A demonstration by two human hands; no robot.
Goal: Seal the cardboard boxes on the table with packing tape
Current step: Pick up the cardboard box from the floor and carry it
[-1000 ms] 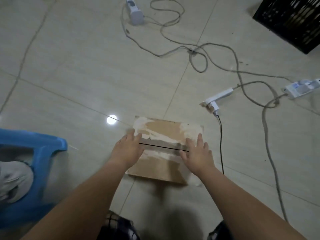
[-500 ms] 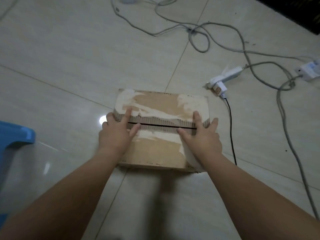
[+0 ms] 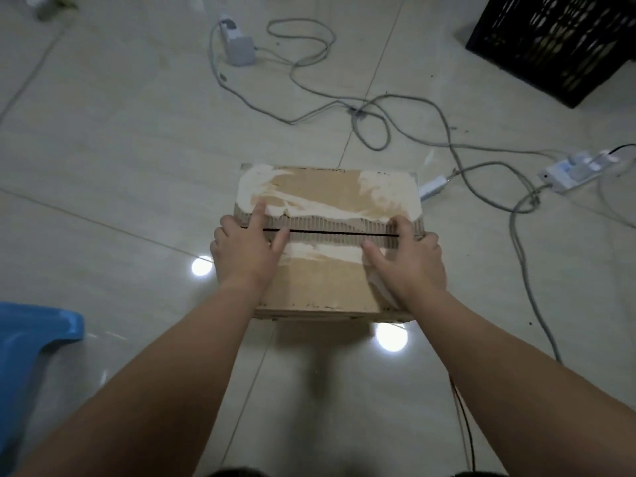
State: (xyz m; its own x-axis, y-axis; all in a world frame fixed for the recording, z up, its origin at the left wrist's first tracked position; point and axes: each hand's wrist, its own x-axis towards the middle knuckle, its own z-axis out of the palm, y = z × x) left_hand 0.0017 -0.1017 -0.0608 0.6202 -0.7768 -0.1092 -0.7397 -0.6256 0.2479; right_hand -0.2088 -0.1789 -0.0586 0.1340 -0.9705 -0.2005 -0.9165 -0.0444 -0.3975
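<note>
Cardboard box (image 3: 320,280) on tiled floor (image 3: 120,149), flaps closed with a dark seam across the top, left hand (image 3: 246,254) and right hand (image 3: 407,261) pressed flat, fingers spread, gripping nothing, at its left and right ends

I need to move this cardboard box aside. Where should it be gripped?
By its two short ends, one hand from each side. The cardboard box lies flat and wide, its flaps unsealed at the centre seam, so gripping the top could pull them open.

One head-worn view looks steeply down, close over the tiled floor (image 3: 137,132).
</note>
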